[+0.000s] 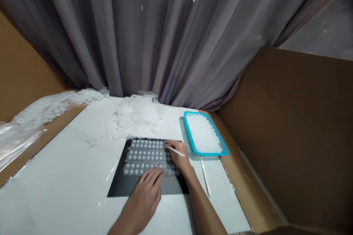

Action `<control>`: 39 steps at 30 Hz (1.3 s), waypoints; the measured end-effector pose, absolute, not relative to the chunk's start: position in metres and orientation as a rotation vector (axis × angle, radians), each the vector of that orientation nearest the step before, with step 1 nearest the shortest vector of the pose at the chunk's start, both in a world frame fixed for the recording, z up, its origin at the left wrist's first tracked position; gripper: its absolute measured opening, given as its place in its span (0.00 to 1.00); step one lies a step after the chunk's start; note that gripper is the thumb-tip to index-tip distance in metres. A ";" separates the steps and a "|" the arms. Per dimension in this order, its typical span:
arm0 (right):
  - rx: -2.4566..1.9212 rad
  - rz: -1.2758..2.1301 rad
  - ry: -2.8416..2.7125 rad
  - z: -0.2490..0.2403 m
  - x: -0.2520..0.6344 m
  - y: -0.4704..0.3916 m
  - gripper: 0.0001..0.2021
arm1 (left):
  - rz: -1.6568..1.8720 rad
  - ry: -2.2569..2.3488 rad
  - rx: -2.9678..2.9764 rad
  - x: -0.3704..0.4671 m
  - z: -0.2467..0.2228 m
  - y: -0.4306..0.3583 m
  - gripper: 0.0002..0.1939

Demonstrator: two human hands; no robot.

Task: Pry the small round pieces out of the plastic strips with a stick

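Note:
Three rows of translucent plastic strips (146,156) with round spots lie on a black mat (121,187). Most spots look white, while several at the right end look like dark-centred rings. My left hand (150,187) rests with its fingers stretched over the front edge of the nearest strip. At the strips' right end, my right hand (179,150) is closed on a slim white stick (176,151). The stick's tip is near the farthest row; its exact kind is too small to tell.
A turquoise-rimmed tray (189,132) of small white pieces stands at the right, with a thin white strip (204,176) nearby. Cut-out plastic scraps (138,114) pile up behind the mat. Clear plastic sheeting (57,106) lies at the left. Cardboard walls (298,128) and a grey curtain (143,36) enclose the table.

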State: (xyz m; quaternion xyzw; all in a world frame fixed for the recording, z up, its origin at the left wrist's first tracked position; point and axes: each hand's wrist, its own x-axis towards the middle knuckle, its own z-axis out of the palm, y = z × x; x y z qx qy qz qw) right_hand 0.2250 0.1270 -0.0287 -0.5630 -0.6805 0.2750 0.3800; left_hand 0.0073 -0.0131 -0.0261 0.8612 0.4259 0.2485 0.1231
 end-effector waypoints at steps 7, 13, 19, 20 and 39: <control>-1.523 0.601 -1.751 -0.031 0.222 0.131 0.06 | 0.736 1.228 2.499 0.008 -0.028 -0.012 0.36; -1.594 0.519 -1.483 -0.039 0.210 0.141 0.15 | 0.742 1.226 2.504 0.008 -0.026 -0.012 0.36; -1.626 0.505 -1.363 -0.041 0.208 0.148 0.14 | 0.744 1.220 2.500 0.007 -0.025 -0.012 0.35; -1.618 0.510 -1.365 -0.039 0.208 0.148 0.14 | 0.746 1.219 2.500 0.007 -0.025 -0.012 0.35; -1.254 0.881 -1.571 -0.019 0.204 0.134 0.14 | 0.794 1.212 2.488 0.009 -0.023 -0.012 0.35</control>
